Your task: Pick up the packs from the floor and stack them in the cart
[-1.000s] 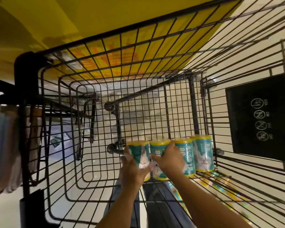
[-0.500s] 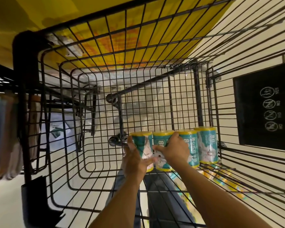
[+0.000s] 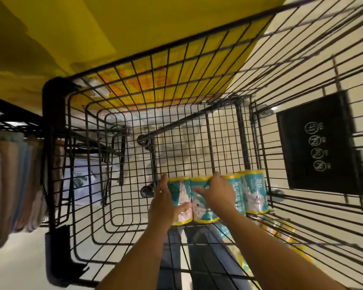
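Note:
I look straight down into a black wire cart (image 3: 134, 208). A row of teal packs with yellow rims and cat pictures stands along the near right of its floor. My left hand (image 3: 166, 203) wraps the leftmost pack (image 3: 179, 197). My right hand (image 3: 217, 192) lies over the second pack (image 3: 201, 208), thumb pointing left across it. Two more packs (image 3: 255, 193) stand to the right, untouched, against the cart's right wall. More yellow and teal packs (image 3: 281, 233) show blurred on the floor under the cart's near right side.
The cart's left and far floor area holds nothing. A black panel with warning icons (image 3: 321, 143) hangs on the right wall. A yellow surface (image 3: 155, 28) lies beyond the cart. Folded cloths (image 3: 11, 185) hang at the left. My legs (image 3: 197, 248) show below.
Both hands have stayed on the left two packs. The view has shifted, so the cart and packs sit further right and lower in frame.

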A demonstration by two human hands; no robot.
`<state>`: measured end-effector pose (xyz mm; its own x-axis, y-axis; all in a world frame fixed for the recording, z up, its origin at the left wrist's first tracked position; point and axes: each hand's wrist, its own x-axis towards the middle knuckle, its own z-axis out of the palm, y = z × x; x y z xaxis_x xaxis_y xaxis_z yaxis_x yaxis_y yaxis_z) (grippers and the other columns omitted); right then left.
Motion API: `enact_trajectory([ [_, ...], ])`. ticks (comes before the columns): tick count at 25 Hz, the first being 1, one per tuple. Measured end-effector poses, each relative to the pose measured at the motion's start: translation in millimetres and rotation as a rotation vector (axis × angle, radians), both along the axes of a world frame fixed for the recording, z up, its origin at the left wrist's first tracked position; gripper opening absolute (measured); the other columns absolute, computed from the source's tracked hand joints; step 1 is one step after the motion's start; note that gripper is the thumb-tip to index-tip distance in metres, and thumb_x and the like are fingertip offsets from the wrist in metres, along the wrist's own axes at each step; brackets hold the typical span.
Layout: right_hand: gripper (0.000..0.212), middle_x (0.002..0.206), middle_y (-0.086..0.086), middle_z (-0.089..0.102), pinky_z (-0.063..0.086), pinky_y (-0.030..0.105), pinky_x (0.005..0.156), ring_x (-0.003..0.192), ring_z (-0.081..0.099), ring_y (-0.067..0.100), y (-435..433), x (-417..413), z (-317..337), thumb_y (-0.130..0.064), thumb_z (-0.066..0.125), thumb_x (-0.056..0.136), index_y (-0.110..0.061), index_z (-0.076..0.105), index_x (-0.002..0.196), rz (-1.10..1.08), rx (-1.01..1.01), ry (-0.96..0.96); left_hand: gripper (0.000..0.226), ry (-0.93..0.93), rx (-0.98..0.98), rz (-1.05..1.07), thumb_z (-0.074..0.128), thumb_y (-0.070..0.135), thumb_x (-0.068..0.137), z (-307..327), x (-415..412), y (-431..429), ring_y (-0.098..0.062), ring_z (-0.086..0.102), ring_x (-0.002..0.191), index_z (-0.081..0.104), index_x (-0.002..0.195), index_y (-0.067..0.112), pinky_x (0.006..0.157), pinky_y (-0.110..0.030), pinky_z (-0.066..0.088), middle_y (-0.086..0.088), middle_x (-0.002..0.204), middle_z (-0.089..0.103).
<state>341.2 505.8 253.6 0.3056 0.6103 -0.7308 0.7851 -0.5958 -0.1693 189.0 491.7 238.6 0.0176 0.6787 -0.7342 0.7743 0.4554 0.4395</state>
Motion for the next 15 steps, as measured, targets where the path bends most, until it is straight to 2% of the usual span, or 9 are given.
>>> enact_trajectory([
  [3, 0.077, 0.139, 0.011, 0.043, 0.045, 0.037, 0.094, 0.124, 0.047, 0.028, 19.4, 14.0, 40.3, -0.052, 0.058, 0.087, -0.011, 0.026, 0.144, 0.094, 0.085, -0.004, 0.11, 0.095, 0.16, -0.157, 0.078, 0.047, 0.07, 39.3, -3.0, 31.1, -0.025, 0.036, 0.136, 0.006, 0.151, 0.03, 0.103, -0.048, 0.042, -0.005, 0.153, 0.026],
  [7, 0.08, 0.144, 0.008, 0.038, 0.046, 0.037, 0.092, 0.124, 0.048, 0.027, 46.1, 27.9, 108.6, -0.051, 0.054, 0.09, -0.013, 0.016, 0.149, 0.192, 0.256, -0.033, 0.106, 0.237, 0.29, -0.329, 0.067, 0.062, 0.072, 110.1, -0.4, 80.2, -0.025, 0.017, 0.144, 0.005, 0.152, 0.03, 0.114, -0.045, 0.029, -0.003, 0.158, 0.015],
  [10, 0.08, 0.147, 0.007, 0.036, 0.045, 0.037, 0.096, 0.127, 0.046, 0.026, 65.0, 37.9, 160.3, -0.052, 0.052, 0.091, -0.015, 0.015, 0.15, 0.229, 0.379, -0.084, 0.102, 0.293, 0.431, -0.418, 0.059, 0.067, 0.076, 164.0, 6.2, 111.3, -0.023, 0.011, 0.146, 0.005, 0.152, 0.027, 0.117, -0.043, 0.02, -0.002, 0.159, 0.01],
  [15, 0.073, 0.142, 0.006, 0.041, 0.045, 0.038, 0.097, 0.125, 0.047, 0.024, 70.4, 54.0, 237.8, -0.052, 0.054, 0.089, -0.021, 0.022, 0.147, 0.169, 0.572, -0.217, 0.098, 0.295, 0.677, -0.641, 0.053, 0.068, 0.08, 243.4, 28.0, 147.4, -0.023, 0.011, 0.147, 0.006, 0.153, 0.022, 0.118, -0.044, 0.018, -0.001, 0.16, 0.01],
])
